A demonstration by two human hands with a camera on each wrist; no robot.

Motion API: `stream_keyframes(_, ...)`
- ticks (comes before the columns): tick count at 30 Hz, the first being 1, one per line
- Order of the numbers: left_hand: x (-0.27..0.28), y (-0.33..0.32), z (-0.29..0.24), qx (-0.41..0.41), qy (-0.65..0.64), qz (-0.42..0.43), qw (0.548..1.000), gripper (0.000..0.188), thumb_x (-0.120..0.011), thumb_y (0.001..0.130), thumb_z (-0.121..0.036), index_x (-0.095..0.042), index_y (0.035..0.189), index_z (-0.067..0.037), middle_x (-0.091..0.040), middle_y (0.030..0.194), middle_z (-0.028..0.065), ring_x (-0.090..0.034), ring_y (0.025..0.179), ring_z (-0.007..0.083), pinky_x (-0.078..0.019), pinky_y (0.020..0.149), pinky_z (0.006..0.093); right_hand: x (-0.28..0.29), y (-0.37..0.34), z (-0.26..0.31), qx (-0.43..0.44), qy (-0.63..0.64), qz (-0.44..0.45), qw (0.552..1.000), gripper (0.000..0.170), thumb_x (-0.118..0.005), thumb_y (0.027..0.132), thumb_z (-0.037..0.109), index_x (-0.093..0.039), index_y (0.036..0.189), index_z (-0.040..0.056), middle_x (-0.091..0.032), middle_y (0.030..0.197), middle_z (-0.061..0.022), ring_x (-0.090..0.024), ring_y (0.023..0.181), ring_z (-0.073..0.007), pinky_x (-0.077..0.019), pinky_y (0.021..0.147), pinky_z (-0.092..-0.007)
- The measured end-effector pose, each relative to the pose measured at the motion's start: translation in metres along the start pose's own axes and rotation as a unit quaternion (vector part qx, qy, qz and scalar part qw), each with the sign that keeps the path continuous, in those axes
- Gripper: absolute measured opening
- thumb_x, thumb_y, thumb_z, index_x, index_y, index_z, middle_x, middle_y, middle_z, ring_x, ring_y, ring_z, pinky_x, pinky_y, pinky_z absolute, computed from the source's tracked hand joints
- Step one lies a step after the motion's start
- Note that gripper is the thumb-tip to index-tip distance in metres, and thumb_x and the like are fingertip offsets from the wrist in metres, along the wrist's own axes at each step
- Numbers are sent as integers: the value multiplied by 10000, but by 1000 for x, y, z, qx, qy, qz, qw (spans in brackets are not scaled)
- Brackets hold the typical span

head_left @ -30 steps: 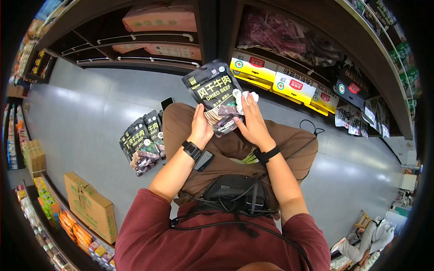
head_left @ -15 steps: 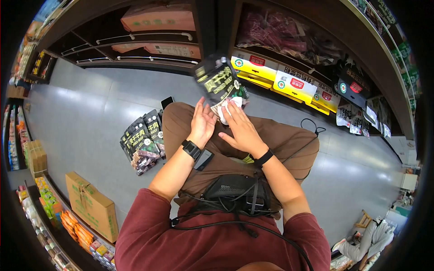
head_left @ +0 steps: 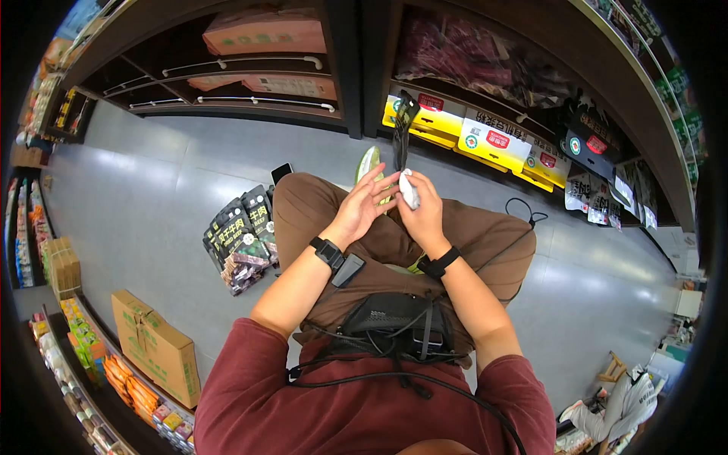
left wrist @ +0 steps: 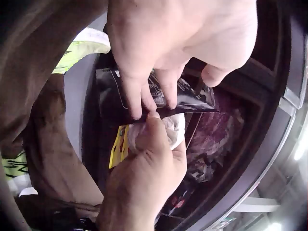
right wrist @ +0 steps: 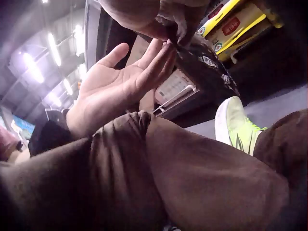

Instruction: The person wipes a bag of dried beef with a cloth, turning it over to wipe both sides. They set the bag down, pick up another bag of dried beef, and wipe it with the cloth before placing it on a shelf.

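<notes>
Head camera shows it much as I see it from beside the person sitting cross-legged: a black bag is held up over the gap between the knees and the shelves, turned nearly edge-on. The right hand has thumb and fingers together, pinching the bag's near edge along with a crumpled white tissue. The left hand has its fingers stretched out and apart, and from the left wrist its fingertips touch the bag's face. More black bags lie in a pile on the grey floor to the left, with a phone near them. Yellow packs line the low shelf ahead, and a brown carton stands behind on the left.
</notes>
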State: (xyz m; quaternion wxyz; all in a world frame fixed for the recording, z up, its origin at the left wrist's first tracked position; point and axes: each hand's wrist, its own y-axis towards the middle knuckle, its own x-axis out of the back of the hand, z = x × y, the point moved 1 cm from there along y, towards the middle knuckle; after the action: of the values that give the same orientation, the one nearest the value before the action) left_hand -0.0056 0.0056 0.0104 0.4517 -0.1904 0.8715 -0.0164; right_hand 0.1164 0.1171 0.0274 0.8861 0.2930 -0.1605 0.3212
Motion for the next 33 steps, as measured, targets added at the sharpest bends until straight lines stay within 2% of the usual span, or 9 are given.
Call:
stream_keyframes(3, -4, 0, 2, 14, 13, 21, 1000, 578, -446, 1032, -364, -278, 1532, -129, -375, 1537, 160, -414, 1376, 299, -375, 1109, 464, 6, 2, -4, -28, 8, -37, 999, 323, -710, 792, 22, -623, 1100, -15, -676, 1068, -196, -672, 963, -361, -538, 835, -387)
stream_keyframes(5, -1, 2, -1, 7, 47, 37, 998, 540, -470, 1027, -349, -337, 1489, -103, -420, 1499, 159, -462, 1326, 279, -404, 1074, 455, 10, 0, -14, -134, 18, 1, 991, 319, -714, 804, 23, -619, 1107, -10, -699, 969, -127, -672, 880, -213, -520, 801, -318)
stream_keyframes(6, 7, 4, -1, 5, 47, 37, 998, 540, -470, 1027, -349, -337, 1489, -103, -420, 1499, 159, -462, 1326, 279, -404, 1074, 455, 10, 0, -17, -156, 42, -12, 987, 249, -694, 804, -8, -649, 1049, -2, -706, 914, -139, -685, 823, -266, -522, 746, -315)
stream_keyframes(11, 27, 6, -2, -99, 198, -269, 937, 463, -568, 989, -290, -424, 1365, -62, -538, 1329, 120, -508, 1185, 177, -389, 998, 333, 34, 9, -37, -258, 293, 9, 921, 249, -691, 851, -34, -629, 1090, 1, -668, 943, -9, -603, 825, -61, -488, 709, -216)
stream_keyframes(13, 23, 6, -2, -14, 168, -266, 949, 603, -642, 955, -298, -367, 1437, -63, -517, 1361, 95, -483, 1233, 174, -368, 1035, 335, 48, 13, -42, -266, 357, 49, 894, 264, -693, 848, -44, -626, 1099, 1, -674, 971, -14, -619, 838, -74, -504, 732, -225)
stream_keyframes(18, 1, 2, -12, -46, 105, -27, 993, 533, -657, 949, -202, -434, 1400, -25, -574, 1322, 76, -516, 1227, 179, -381, 1062, 339, 65, 20, -48, -287, 427, 57, 856, 253, -680, 838, -55, -630, 1077, 14, -678, 984, -18, -624, 885, -78, -504, 780, -234)
stream_keyframes(25, 9, 0, -1, -53, 137, -66, 987, 392, -660, 942, -142, -533, 1296, -33, -637, 1225, 57, -588, 1145, 181, -450, 1010, 348, 73, 16, -59, -257, 265, 134, 920, 265, -675, 820, -42, -636, 1077, 11, -673, 982, -14, -610, 873, -92, -482, 794, -238)
stream_keyframes(30, 11, 1, 2, -98, 218, -97, 966, 373, -626, 970, -126, -487, 1294, -4, -613, 1238, 66, -566, 1122, 145, -460, 976, 322, 61, 19, -47, -243, 32, 60, 968, 299, -675, 834, 45, -620, 1121, -19, -684, 1001, -98, -639, 906, -203, -491, 851, -308)
stream_keyframes(33, 7, 1, 11, -116, 286, -89, 947, 419, -610, 967, -81, -436, 1341, -5, -599, 1253, 73, -550, 1142, 141, -446, 989, 311, 52, 24, -28, -60, 7, -16, 998, 396, -670, 852, 113, -586, 1214, -23, -607, 1249, -211, -598, 1140, -355, -457, 988, -384)
